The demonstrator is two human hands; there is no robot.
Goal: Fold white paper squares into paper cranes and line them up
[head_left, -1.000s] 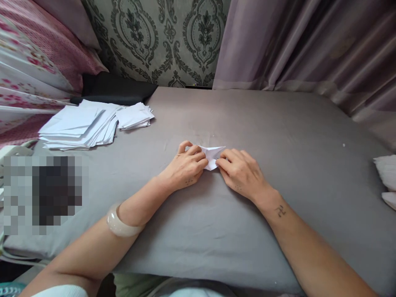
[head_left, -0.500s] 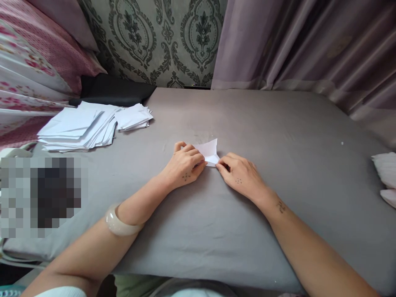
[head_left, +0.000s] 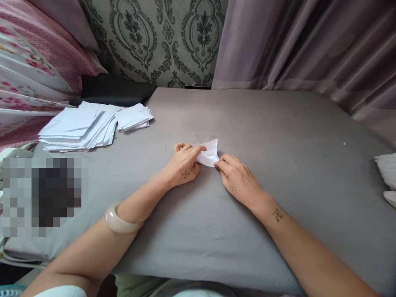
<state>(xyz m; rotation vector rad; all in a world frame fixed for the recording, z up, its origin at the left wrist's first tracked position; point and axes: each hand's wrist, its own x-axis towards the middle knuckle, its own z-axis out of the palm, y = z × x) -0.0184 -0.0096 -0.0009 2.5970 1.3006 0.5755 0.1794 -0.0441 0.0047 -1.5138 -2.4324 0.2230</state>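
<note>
A small white sheet of paper [head_left: 210, 153], partly folded, lies on the grey cloth between my hands. My left hand [head_left: 185, 163] holds its left side, with the index finger stretched over the top and the thumb at the near edge. Part of the paper is hidden under those fingers. At the paper's near right corner, my right hand [head_left: 238, 175] pinches the edge between thumb and fingers.
A large stack of white paper [head_left: 77, 128] sits at the left beside a smaller stack [head_left: 134, 117]. Behind them lies a black object [head_left: 116, 90]. A purple curtain [head_left: 262, 45] hangs at the back right, and white and pink fabric [head_left: 388, 171] rests at the right edge.
My left index finger has lifted and straightened, and the thumb has drawn back left from the near edge, showing more paper. My right hand has shifted slightly left.
</note>
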